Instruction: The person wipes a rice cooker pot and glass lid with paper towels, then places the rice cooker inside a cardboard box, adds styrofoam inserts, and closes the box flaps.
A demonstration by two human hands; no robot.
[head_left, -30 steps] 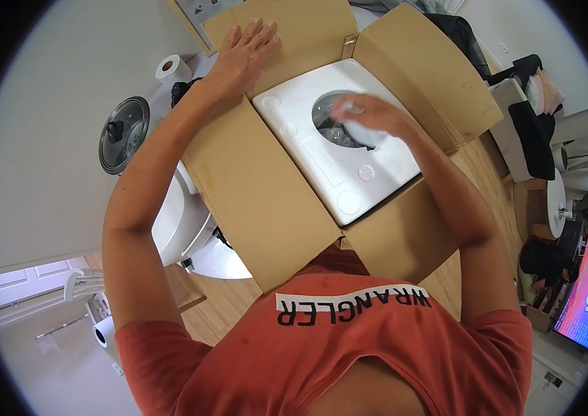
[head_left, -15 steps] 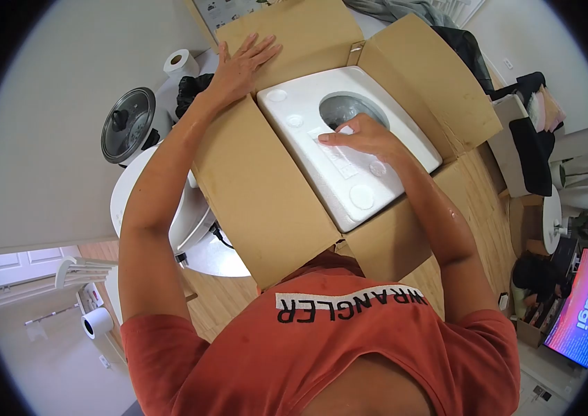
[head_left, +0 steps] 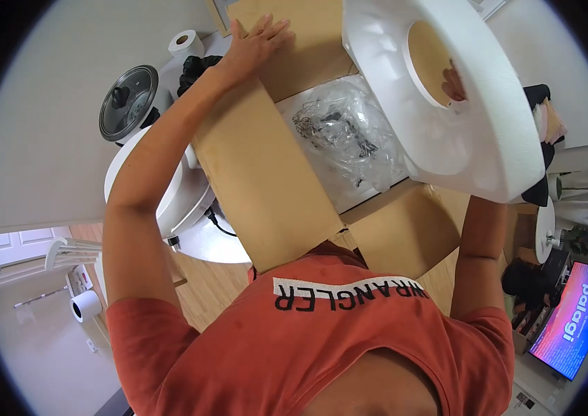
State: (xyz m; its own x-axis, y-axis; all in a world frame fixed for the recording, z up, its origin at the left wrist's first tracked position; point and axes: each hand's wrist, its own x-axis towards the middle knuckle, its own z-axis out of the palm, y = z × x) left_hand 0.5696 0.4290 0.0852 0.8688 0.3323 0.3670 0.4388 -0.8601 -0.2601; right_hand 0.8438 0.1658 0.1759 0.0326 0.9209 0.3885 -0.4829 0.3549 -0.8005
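Note:
My left hand (head_left: 259, 43) lies with fingers spread on the far flap of an open cardboard box (head_left: 270, 187). A white styrofoam packing lid (head_left: 509, 118) with a round hole is raised and tilted over the right side of the box. The fingers of my right hand (head_left: 453, 82) show through that hole, gripping its edge; the rest of the hand is hidden behind the foam. Inside the box lies crumpled clear plastic wrap (head_left: 349, 132), with dark and metallic parts showing beneath it that I cannot make out.
Left of the box stand a pot with a glass lid (head_left: 127, 104), a rounded white appliance (head_left: 179, 201) with a black cord, and a paper roll (head_left: 186, 44). At the far right are a lit screen (head_left: 575, 319) and a person (head_left: 526, 281) beside it.
My right hand has lifted the styrofoam lid out of the box and swung it to the right, uncovering the plastic-wrapped contents. My left hand remains on the flap.

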